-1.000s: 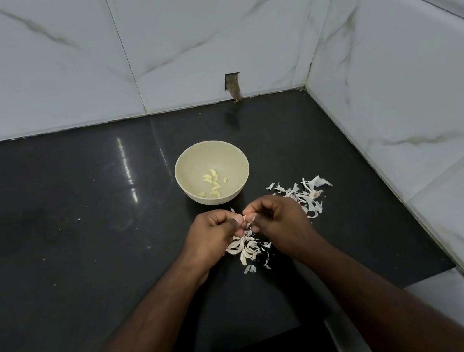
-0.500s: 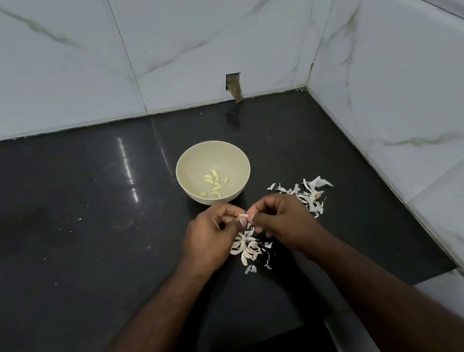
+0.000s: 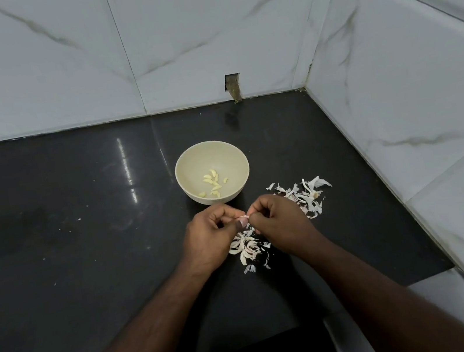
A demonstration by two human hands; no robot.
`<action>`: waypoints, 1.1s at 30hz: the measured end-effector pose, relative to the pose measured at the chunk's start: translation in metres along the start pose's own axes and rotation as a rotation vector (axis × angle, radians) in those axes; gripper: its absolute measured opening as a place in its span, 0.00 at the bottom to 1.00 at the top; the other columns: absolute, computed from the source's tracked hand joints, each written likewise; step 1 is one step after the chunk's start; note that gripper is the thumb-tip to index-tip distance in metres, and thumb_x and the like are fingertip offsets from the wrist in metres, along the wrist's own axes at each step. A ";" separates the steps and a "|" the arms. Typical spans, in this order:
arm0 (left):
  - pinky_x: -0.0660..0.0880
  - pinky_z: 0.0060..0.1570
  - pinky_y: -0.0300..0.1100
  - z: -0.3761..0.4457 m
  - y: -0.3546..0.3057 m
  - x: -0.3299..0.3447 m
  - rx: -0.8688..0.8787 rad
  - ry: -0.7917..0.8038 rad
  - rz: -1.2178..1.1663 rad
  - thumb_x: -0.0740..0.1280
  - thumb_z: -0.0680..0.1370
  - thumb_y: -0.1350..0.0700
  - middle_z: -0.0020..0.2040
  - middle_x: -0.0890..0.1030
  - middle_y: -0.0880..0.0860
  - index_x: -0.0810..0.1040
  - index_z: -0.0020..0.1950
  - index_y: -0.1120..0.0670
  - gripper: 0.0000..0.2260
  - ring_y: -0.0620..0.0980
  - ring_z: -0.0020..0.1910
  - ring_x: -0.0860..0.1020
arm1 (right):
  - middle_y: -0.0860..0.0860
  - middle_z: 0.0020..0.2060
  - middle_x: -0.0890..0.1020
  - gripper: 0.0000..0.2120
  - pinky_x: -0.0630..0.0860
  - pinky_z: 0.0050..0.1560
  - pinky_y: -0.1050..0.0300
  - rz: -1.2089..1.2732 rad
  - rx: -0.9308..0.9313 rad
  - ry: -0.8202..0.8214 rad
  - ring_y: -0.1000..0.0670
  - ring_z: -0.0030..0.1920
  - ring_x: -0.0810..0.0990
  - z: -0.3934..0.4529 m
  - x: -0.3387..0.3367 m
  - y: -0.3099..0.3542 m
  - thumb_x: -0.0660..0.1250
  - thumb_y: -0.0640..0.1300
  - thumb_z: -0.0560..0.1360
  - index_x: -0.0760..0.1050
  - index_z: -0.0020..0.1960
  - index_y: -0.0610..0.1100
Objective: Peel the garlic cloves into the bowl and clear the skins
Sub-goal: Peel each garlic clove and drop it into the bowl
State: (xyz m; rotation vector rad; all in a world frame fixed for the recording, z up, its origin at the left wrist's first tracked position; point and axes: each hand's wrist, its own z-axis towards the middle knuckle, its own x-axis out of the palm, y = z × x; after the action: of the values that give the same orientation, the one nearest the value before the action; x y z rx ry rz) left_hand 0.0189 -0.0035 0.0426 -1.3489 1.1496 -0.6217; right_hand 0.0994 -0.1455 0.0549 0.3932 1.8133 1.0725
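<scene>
A cream bowl [image 3: 189, 164] stands on the black counter and holds several peeled garlic cloves [image 3: 213, 182]. Just in front of it, my left hand [image 3: 209, 242] and my right hand [image 3: 281, 221] meet fingertip to fingertip and both pinch one small pinkish garlic clove [image 3: 243, 220]. Most of the clove is hidden by my fingers. One pile of papery skins [image 3: 247, 248] lies under and between my hands. A second pile of skins [image 3: 307, 194] lies to the right of the bowl, partly behind my right hand.
The black counter [image 3: 83, 247] runs far to the left. White marble-look tiled walls [image 3: 394, 87] close it at the back and on the right. A white ledge [image 3: 441, 313] adjoins the counter's front right corner. A small notch [image 3: 232, 86] is cut in the back wall.
My hands have shifted slightly as the fingers work at the clove; the bowl and both skin piles are unchanged.
</scene>
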 end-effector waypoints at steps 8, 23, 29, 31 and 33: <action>0.80 0.47 0.48 -0.003 -0.008 -0.002 -0.115 0.059 -0.217 0.74 0.74 0.64 0.38 0.86 0.57 0.85 0.44 0.58 0.02 0.50 0.39 0.83 | 0.50 0.31 0.82 0.06 0.78 0.38 0.49 0.066 0.062 0.008 0.53 0.32 0.77 -0.003 0.004 0.005 0.65 0.49 0.68 0.77 0.38 0.48; 0.76 0.36 0.35 -0.004 -0.004 -0.001 -0.143 0.082 -0.304 0.72 0.77 0.62 0.41 0.85 0.58 0.85 0.52 0.59 0.05 0.44 0.35 0.80 | 0.53 0.28 0.82 0.08 0.75 0.37 0.51 0.191 0.037 0.011 0.54 0.30 0.77 -0.008 -0.004 0.007 0.66 0.40 0.75 0.79 0.40 0.50; 0.81 0.54 0.54 -0.001 0.001 -0.003 -0.012 0.056 -0.063 0.76 0.75 0.57 0.41 0.87 0.51 0.88 0.48 0.46 0.06 0.53 0.46 0.85 | 0.49 0.28 0.80 0.07 0.73 0.35 0.53 0.236 0.066 0.043 0.51 0.29 0.75 -0.008 -0.007 0.010 0.66 0.38 0.75 0.80 0.41 0.47; 0.80 0.54 0.58 0.000 0.002 -0.001 -0.022 0.036 -0.076 0.76 0.75 0.56 0.40 0.86 0.53 0.87 0.47 0.43 0.06 0.58 0.46 0.84 | 0.49 0.28 0.80 0.07 0.74 0.35 0.52 0.228 0.068 0.035 0.51 0.29 0.75 -0.007 -0.007 0.010 0.66 0.38 0.75 0.79 0.41 0.47; 0.80 0.55 0.58 -0.002 0.001 0.001 -0.050 0.019 -0.151 0.76 0.75 0.57 0.41 0.86 0.56 0.88 0.47 0.47 0.05 0.60 0.47 0.84 | 0.50 0.27 0.81 0.06 0.75 0.36 0.52 0.197 0.066 0.029 0.53 0.29 0.76 -0.007 -0.007 0.010 0.66 0.39 0.74 0.79 0.41 0.47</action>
State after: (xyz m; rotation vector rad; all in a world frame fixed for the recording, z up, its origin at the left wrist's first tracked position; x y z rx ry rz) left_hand 0.0174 -0.0048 0.0422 -1.4850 1.0915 -0.7191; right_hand 0.0945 -0.1481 0.0680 0.6088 1.8683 1.1591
